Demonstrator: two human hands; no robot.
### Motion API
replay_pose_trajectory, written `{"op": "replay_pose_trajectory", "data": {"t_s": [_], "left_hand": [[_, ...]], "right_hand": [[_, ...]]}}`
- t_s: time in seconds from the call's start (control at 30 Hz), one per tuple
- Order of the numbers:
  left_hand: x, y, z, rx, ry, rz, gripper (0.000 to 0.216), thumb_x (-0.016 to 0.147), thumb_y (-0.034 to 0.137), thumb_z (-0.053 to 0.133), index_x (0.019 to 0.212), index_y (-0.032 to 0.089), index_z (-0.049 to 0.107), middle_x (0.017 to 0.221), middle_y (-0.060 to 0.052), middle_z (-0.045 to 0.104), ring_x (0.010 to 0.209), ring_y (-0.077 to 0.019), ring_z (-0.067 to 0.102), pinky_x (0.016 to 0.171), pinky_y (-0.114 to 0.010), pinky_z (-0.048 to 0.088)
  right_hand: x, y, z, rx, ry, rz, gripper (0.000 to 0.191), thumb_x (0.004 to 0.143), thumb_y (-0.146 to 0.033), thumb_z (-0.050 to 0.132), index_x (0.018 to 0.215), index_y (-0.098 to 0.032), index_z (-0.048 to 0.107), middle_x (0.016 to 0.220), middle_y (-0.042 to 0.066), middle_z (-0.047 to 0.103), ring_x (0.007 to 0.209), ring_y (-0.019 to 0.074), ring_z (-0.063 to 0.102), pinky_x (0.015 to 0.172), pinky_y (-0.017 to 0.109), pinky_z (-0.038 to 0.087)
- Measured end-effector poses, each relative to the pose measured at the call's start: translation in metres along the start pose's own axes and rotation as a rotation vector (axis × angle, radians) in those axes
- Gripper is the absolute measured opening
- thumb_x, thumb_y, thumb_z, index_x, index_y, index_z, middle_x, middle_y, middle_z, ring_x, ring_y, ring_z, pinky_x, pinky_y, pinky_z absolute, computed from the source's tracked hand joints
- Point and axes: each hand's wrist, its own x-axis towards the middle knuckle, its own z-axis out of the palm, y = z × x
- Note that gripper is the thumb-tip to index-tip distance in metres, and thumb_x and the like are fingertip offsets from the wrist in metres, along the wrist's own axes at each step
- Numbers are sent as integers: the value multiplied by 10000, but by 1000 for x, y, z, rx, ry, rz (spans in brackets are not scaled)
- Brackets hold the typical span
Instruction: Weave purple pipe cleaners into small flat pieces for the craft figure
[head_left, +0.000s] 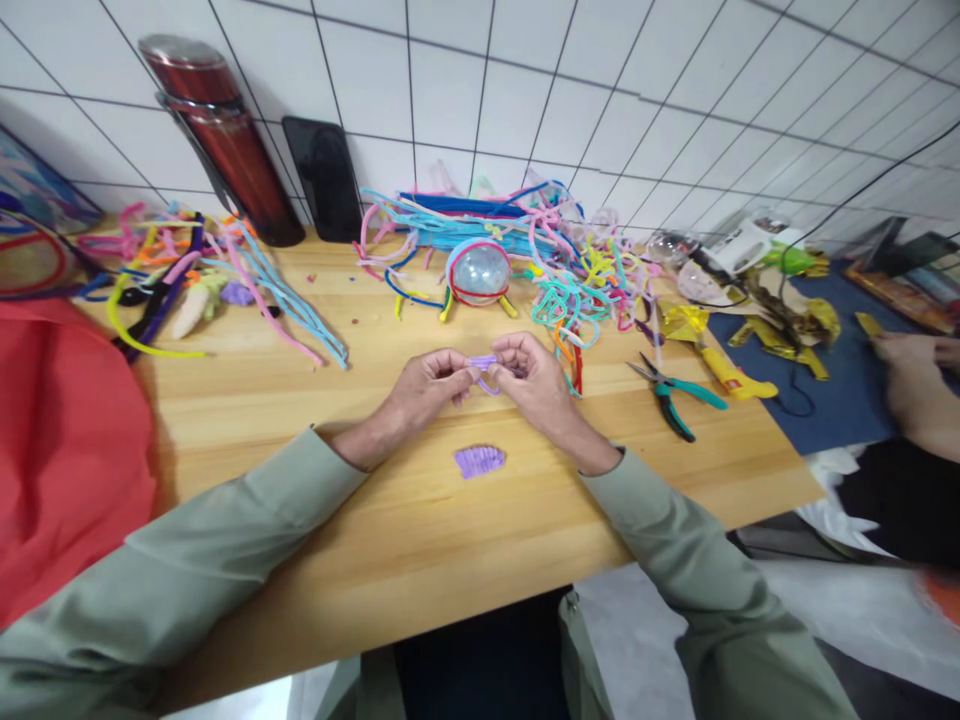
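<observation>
The fingers (466,373) of the left hand (424,392) and those of the right hand (534,380) are pinched together on a purple pipe cleaner (484,362). It spans the short gap between the two hands, and a small loop hangs below it. Both hands are held just above the counter (300,440), near its middle.

A purple coiled piece (480,461) lies flat on the counter, just in front of the hands and apart from them. Teal-handled pliers (673,395) lie to the right of the right hand, with a yellow glue gun (733,378) beside them.

Behind the hands sits a clear ball (478,270) wrapped in coloured strands, against a pile of pipe cleaners (577,290). A second pile (187,285) lies at far left. A red flask (225,140) and a black phone (326,180) stand at the tiled wall. Another person's hand (919,385) rests at the right edge.
</observation>
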Motion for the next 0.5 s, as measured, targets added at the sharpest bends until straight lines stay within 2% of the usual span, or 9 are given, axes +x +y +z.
{"op": "replay_pose_trajectory", "data": {"t_s": [0.27, 0.5], "left_hand": [[1, -1, -1, -27, -38, 6, 455, 723, 568, 893, 751, 177, 662, 622, 19, 627, 540, -95, 526, 563, -238, 440], [2, -3, 0, 5, -21, 5, 514, 689, 628, 871, 723, 169, 642, 579, 49, 536, 527, -78, 432, 535, -238, 326]], "right_hand": [[1, 3, 0, -26, 33, -21, 286, 798, -370, 747, 1016, -243, 612, 828, -19, 699, 724, 152, 689, 668, 300, 561], [-2, 5, -1, -59, 53, -20, 329, 781, -426, 812, 1002, -248, 645, 797, -3, 707, 707, 184, 697, 642, 328, 576]]}}
